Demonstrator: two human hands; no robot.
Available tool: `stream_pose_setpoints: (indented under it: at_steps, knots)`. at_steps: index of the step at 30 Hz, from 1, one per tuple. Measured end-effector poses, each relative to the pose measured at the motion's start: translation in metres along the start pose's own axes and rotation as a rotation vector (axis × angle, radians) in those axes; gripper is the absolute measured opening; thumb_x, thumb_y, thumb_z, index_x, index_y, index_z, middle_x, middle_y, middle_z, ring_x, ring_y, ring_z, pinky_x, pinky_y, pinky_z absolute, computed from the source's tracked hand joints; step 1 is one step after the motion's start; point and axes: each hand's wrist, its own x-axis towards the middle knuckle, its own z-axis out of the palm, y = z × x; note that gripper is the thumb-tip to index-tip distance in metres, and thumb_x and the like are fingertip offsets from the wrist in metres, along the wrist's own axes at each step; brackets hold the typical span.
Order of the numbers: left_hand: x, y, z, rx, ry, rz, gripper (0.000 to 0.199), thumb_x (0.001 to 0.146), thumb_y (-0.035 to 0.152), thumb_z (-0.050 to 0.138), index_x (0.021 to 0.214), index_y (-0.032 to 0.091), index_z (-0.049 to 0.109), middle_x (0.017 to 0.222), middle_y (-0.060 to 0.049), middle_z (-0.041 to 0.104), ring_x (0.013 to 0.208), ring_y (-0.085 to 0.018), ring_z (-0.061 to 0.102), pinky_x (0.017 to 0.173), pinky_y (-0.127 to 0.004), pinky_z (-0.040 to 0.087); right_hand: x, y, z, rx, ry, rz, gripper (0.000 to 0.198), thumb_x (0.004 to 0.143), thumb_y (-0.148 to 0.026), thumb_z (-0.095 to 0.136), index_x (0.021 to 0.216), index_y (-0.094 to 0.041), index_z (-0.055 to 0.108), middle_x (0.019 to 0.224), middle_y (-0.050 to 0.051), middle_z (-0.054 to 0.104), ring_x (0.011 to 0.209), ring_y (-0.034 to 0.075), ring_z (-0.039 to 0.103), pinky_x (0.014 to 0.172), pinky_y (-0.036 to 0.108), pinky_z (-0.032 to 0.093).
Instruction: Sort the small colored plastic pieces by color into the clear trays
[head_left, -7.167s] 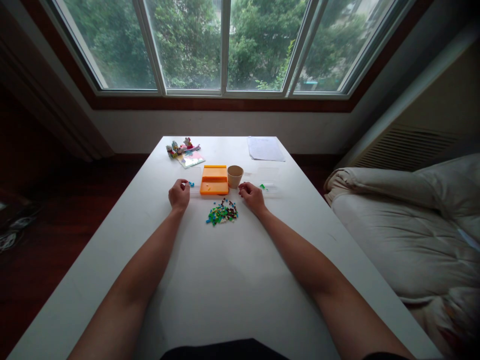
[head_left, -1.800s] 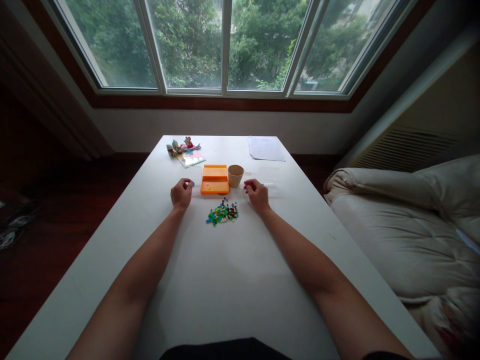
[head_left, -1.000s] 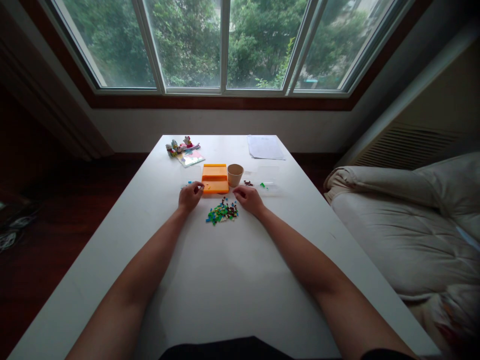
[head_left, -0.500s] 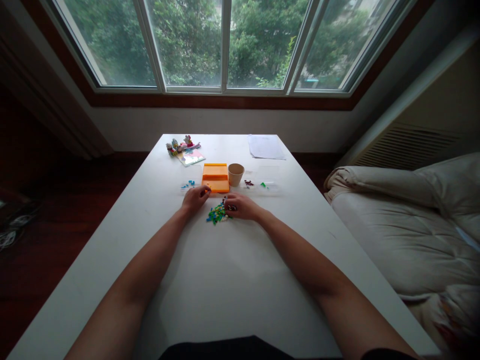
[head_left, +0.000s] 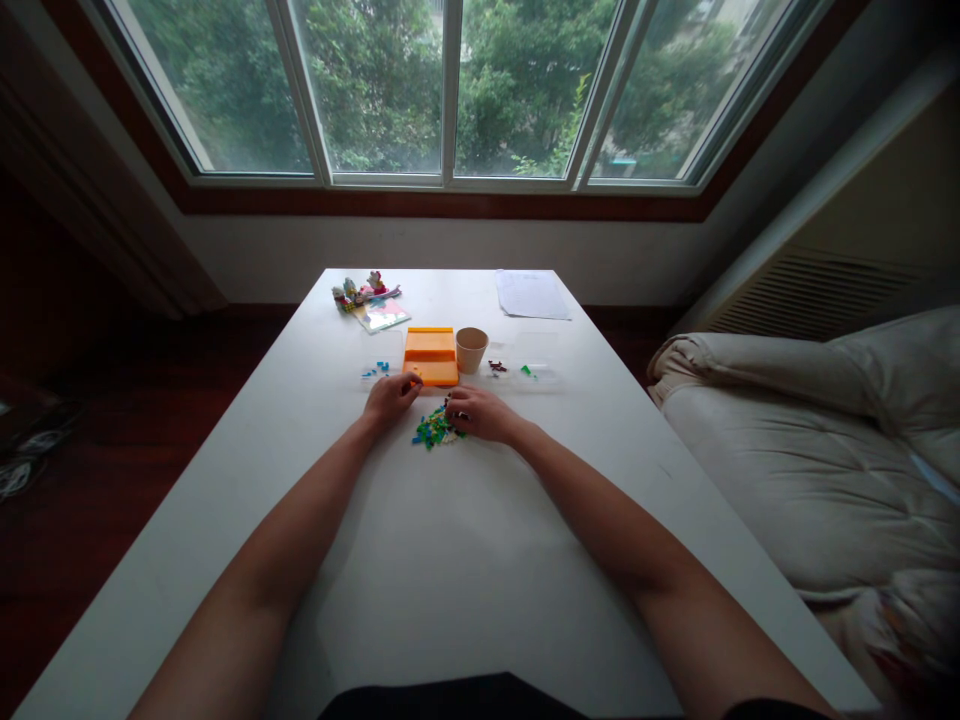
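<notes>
Head view: L hand (head_left: 391,397) is at the near rim of the orange tray (head_left: 430,342), fingers curled; can't tell if it's holding a pc. R hand (head_left: 484,412) has its fingertips in the block pile (head_left: 433,430), hiding part of it; can't tell if they pinch one. Pile is btwn the tbl's (head_left: 480,570) L & R edges, closer to the far edge. Paper cup (head_left: 471,352) is right of the tray, then brown pcs (head_left: 497,366) & green pcs (head_left: 526,370). Blue pcs (head_left: 382,367) are left. Toys (head_left: 360,296) sit near the far L corner, papers (head_left: 532,296) near the far R corner.
</notes>
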Motion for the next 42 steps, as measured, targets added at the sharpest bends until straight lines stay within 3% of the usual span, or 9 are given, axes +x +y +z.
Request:
stream_pose_setpoints:
  at_steps: [8,13,20,25,29,36,42]
  knots:
    - [0.0,0.001,0.001,0.003,0.002,-0.002,0.027,0.09,0.037,0.053,0.096,0.021,0.072,0.069,-0.001,0.065,0.062,-0.015,0.054,0.061,-0.025,0.036,0.001,0.0,0.002,-0.029,0.024,-0.034,0.007,0.091,-0.023,0.063,0.088,-0.023,0.07,0.095,0.006,0.063,0.095,0.02,0.056,0.083,0.03,0.045]
    - [0.0,0.002,0.0,0.008,-0.002,0.002,0.026,0.089,0.037,0.053,0.095,0.02,0.073,0.066,-0.001,0.063,0.059,-0.014,0.052,0.06,-0.026,0.035,-0.001,0.003,0.006,0.027,0.124,-0.002,0.007,0.091,-0.02,0.061,0.091,-0.022,0.067,0.096,0.007,0.065,0.094,0.02,0.058,0.082,0.031,0.046]
    - [-0.002,0.011,0.002,-0.055,-0.081,0.06,0.023,0.088,0.034,0.056,0.092,0.019,0.073,0.067,0.0,0.063,0.059,-0.012,0.05,0.06,-0.024,0.035,-0.012,0.028,-0.004,0.15,0.471,0.313,0.006,0.085,-0.02,0.058,0.087,-0.021,0.063,0.08,0.001,0.065,0.069,0.015,0.055,0.066,0.028,0.044]
    - [-0.006,0.019,0.004,-0.144,-0.234,0.14,0.02,0.085,0.031,0.06,0.092,0.019,0.073,0.061,0.003,0.055,0.056,-0.01,0.044,0.057,-0.022,0.031,-0.024,0.05,-0.022,0.039,0.795,0.517,0.007,0.085,-0.023,0.053,0.086,-0.02,0.06,0.08,0.002,0.061,0.073,0.017,0.054,0.07,0.03,0.045]
    - [-0.006,0.024,0.003,-0.2,-0.291,0.161,0.022,0.084,0.035,0.062,0.096,0.019,0.073,0.06,0.005,0.051,0.055,-0.009,0.041,0.056,-0.022,0.029,-0.036,0.07,-0.03,-0.062,0.947,0.638,0.009,0.086,-0.023,0.051,0.087,-0.02,0.06,0.082,0.003,0.059,0.074,0.018,0.052,0.074,0.032,0.045]
    - [-0.006,0.03,0.005,-0.169,-0.343,0.168,0.026,0.084,0.042,0.064,0.097,0.021,0.073,0.064,0.004,0.053,0.056,-0.009,0.042,0.056,-0.021,0.028,-0.047,0.095,-0.026,-0.131,0.963,0.814,0.011,0.084,-0.025,0.054,0.088,-0.02,0.063,0.077,0.002,0.057,0.073,0.019,0.05,0.078,0.033,0.044]
    - [-0.006,0.038,0.006,-0.101,-0.325,0.157,0.025,0.084,0.041,0.063,0.097,0.022,0.073,0.068,0.003,0.057,0.059,-0.01,0.044,0.057,-0.022,0.029,-0.044,0.093,-0.024,-0.122,0.956,0.822,0.015,0.087,-0.023,0.049,0.087,-0.019,0.064,0.081,0.004,0.058,0.075,0.019,0.05,0.078,0.033,0.043]
